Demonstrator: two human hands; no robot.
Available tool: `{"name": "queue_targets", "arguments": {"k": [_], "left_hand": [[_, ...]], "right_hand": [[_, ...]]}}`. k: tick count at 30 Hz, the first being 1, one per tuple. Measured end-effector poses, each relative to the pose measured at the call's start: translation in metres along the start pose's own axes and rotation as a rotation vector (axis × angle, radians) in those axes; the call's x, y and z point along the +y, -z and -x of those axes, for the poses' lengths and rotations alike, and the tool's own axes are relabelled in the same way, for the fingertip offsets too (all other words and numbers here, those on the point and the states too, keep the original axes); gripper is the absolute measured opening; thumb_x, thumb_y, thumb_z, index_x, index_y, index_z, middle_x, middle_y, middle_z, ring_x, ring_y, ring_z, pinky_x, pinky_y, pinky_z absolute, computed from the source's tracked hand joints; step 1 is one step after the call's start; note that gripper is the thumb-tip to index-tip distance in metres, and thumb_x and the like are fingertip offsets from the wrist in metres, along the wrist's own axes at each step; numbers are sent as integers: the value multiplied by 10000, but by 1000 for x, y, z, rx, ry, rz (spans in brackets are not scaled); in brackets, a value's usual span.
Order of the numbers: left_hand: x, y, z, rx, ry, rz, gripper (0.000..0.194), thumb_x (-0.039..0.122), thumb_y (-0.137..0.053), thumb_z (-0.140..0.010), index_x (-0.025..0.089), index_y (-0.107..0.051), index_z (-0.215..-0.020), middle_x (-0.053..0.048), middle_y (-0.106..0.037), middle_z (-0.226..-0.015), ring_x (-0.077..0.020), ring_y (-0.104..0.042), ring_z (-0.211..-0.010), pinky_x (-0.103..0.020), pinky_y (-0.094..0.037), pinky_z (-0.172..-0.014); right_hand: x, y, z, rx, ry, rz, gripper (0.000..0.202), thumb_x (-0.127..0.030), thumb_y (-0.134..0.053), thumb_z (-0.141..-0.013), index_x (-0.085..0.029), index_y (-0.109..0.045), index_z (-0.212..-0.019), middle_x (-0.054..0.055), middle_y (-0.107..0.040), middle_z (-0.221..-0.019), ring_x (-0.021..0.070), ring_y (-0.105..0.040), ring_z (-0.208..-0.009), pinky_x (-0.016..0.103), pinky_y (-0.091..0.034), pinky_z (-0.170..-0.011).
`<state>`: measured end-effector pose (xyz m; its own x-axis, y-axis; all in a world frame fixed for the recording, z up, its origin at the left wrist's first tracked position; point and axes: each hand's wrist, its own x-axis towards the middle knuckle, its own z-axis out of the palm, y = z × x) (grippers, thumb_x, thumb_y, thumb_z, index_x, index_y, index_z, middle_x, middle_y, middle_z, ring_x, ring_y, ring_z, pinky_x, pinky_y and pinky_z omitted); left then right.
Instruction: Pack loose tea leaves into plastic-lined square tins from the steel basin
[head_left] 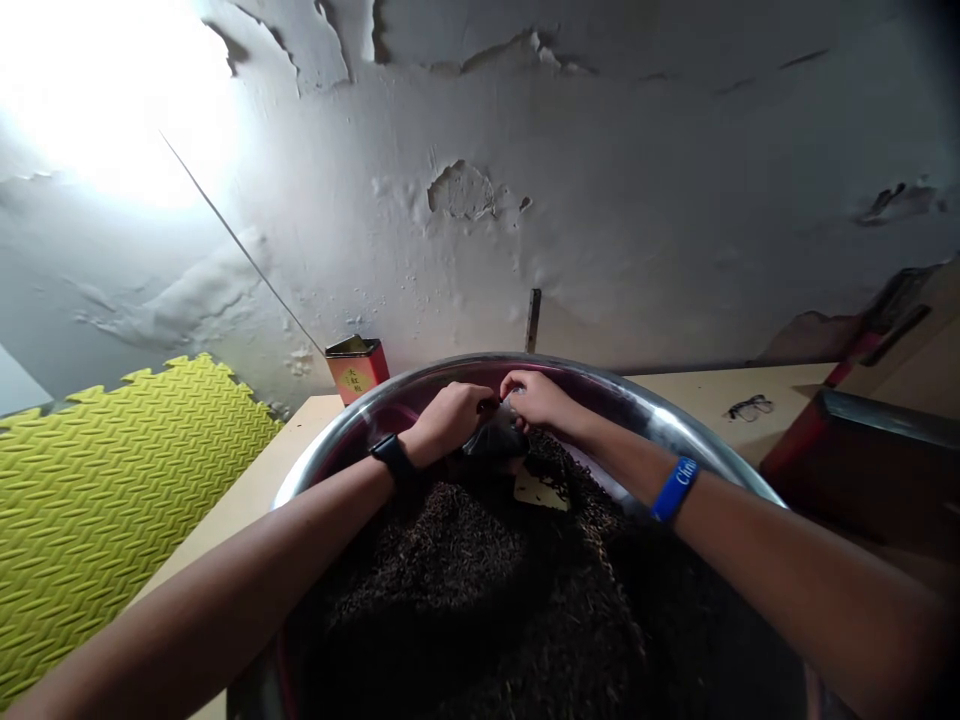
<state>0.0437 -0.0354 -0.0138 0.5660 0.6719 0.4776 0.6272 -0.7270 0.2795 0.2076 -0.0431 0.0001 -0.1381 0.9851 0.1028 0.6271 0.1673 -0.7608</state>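
Note:
Both hands work above a large metal basin (679, 430) that holds a heap of dark dried tea leaves (465, 540). My left hand (448, 422), with a black watch on its wrist, pinches the top of a small clear plastic bag (495, 438). My right hand (541, 402), a blue band on its forearm, grips the other side of the bag's mouth. The bag looks dark inside and hangs just over the leaves. Fingertips of both hands are partly hidden. Below the bag a pale yellow flat piece (541, 490) lies partly under leaves.
An open red tin (356, 372) stands behind the basin at the left. Eyeglasses (750, 408) lie on the table (694, 390) at the right, near a dark red box (862, 460). A yellow foam mat (127, 500) is at the left; the peeling wall (420, 250) rises behind.

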Motion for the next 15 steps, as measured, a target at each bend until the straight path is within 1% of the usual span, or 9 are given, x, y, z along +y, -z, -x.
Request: {"name": "queue_targets", "arguments": {"k": [2,4,6,8,9,11,13,15], "left_hand": [[-2,3,-2,-56,3,37,243,156,-470,-805,162,-708,-853,-54,-709,-829,-168,-608,-703,-269,-418,-656],[-6,8,-3,-127,-9,82,255,174,-469,-805,161,-711,-884,-44,-711,-844,-159,-607,-703,-255,-420,-651],[-10,14,-5,-212,-35,124,231,223,-502,-805,160,-695,-916,-36,-707,-886,-151,-603,-719,-241,-424,-653],[-14,16,-5,-268,-33,158,230,304,-558,-791,158,-672,-928,-35,-699,-901,-151,-597,-726,-236,-423,-644],[-15,16,-5,-270,-22,168,246,342,-582,-779,156,-663,-919,-36,-696,-894,-154,-594,-725,-237,-421,-635],[-16,11,-5,-204,13,161,242,363,-603,-765,154,-652,-877,-36,-691,-861,-158,-591,-713,-242,-411,-617],[-15,4,-4,-112,43,138,181,303,-596,-761,153,-651,-845,-38,-689,-842,-161,-592,-707,-247,-405,-615],[-12,-2,-3,-48,53,120,145,255,-581,-762,150,-656,-828,-47,-688,-845,-165,-595,-719,-249,-408,-628]], "right_hand": [[-3,3,5,-77,-36,-118,246,-59,-437,-808,-137,-602,-972,56,-654,-764,135,-627,-606,240,-519,-571],[-7,11,10,-158,-40,-217,214,-68,-469,-818,-138,-631,-939,67,-668,-821,134,-653,-721,227,-541,-668],[-10,22,16,-238,-24,-305,194,-79,-504,-818,-147,-654,-921,68,-676,-871,128,-656,-815,212,-534,-759],[-13,31,21,-326,-31,-399,222,-64,-523,-805,-153,-662,-952,70,-681,-934,123,-651,-870,209,-521,-819],[-13,34,21,-367,-41,-449,248,-49,-528,-794,-154,-661,-974,73,-681,-969,125,-649,-887,215,-518,-837],[-11,34,20,-399,-64,-516,283,-11,-544,-757,-150,-664,-972,77,-684,-993,134,-648,-890,230,-520,-841],[-7,30,14,-342,-58,-497,255,3,-576,-723,-143,-673,-908,69,-693,-953,144,-649,-862,242,-526,-813],[-3,24,8,-247,-16,-385,185,-33,-613,-723,-142,-677,-857,59,-699,-896,152,-648,-832,253,-526,-779]]}}
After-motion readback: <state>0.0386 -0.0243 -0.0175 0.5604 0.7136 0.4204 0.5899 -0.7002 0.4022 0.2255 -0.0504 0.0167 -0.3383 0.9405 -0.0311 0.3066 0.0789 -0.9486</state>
